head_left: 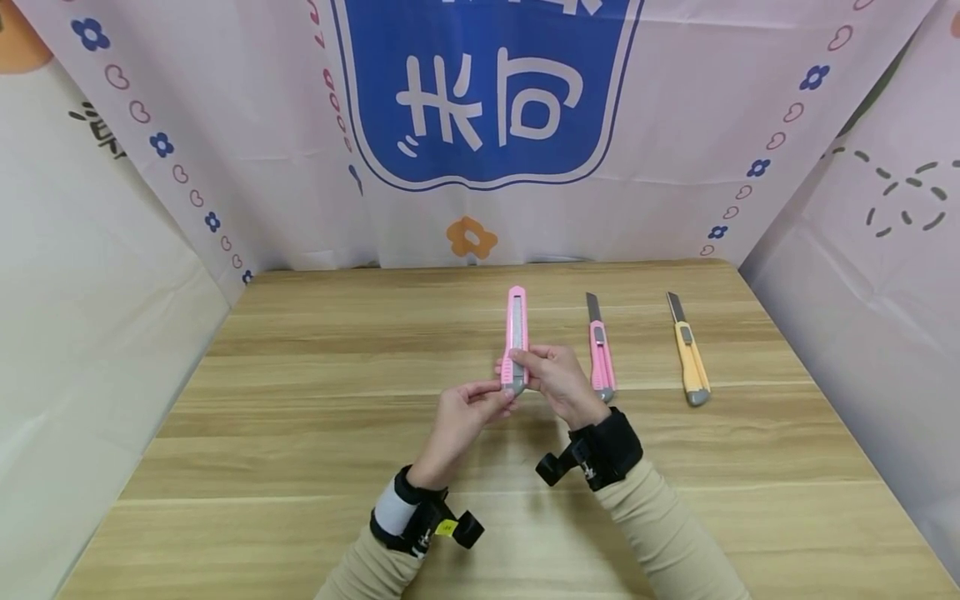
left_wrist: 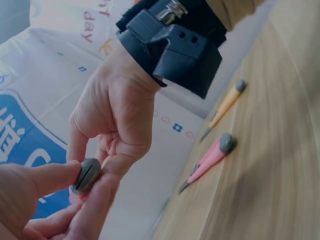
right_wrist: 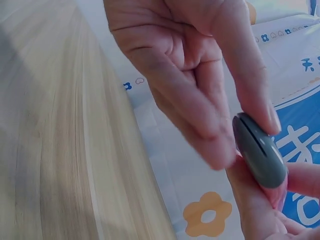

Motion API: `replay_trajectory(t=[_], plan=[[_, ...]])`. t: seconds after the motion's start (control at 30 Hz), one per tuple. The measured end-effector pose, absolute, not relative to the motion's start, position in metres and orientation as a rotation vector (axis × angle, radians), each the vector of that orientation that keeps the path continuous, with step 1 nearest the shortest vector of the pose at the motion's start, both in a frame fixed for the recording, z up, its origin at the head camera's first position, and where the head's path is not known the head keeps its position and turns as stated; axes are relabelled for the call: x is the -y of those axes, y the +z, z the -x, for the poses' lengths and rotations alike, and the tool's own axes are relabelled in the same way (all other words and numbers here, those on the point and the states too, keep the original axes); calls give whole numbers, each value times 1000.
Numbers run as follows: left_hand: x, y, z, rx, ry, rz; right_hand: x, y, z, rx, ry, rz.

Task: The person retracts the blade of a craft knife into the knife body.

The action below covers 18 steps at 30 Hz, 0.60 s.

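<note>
fingers of my left hand (head_left: pixel 463 414) hold the grey end (left_wrist: pixel 86 176) of a pink knife (head_left: pixel 516 310) above the bench (head_left: pixel 322 367); those of my right hand (head_left: pixel 560 383) pinch its lower half. both wrist views show that end's slot (right_wrist: pixel 257 137); the head view, its long face. the other pink knife (head_left: pixel 602 364) and yellow knife (head_left: pixel 691 358), blades out, miss my right wrist view.

Sleeves (head_left: pixel 663 529): beige, long, wrinkled
Left wristband (head_left: pixel 395 510): black, whitish panel
Right wristband (head_left: pixel 619 444): black, broad
Camera mounts (head_left: pixel 469 530): black, blocky; left one bears yellow label (head_left: pixel 446 527)
</note>
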State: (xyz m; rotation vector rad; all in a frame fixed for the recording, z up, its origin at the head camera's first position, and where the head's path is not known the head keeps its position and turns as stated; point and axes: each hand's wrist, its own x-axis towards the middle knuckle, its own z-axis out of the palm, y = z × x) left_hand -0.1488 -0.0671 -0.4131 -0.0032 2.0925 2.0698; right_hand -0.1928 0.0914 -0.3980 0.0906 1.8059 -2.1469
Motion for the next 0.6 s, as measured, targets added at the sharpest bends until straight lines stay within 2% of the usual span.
replay_trajectory(t=[0.3,0.6], plan=[[55,-402,143,-2778,1841,-312,-89,-402,191,-1858,-2196,-191],[43,-394,143,-3154,1378,-304,-76,-406,187,-1935,-2178,-281]])
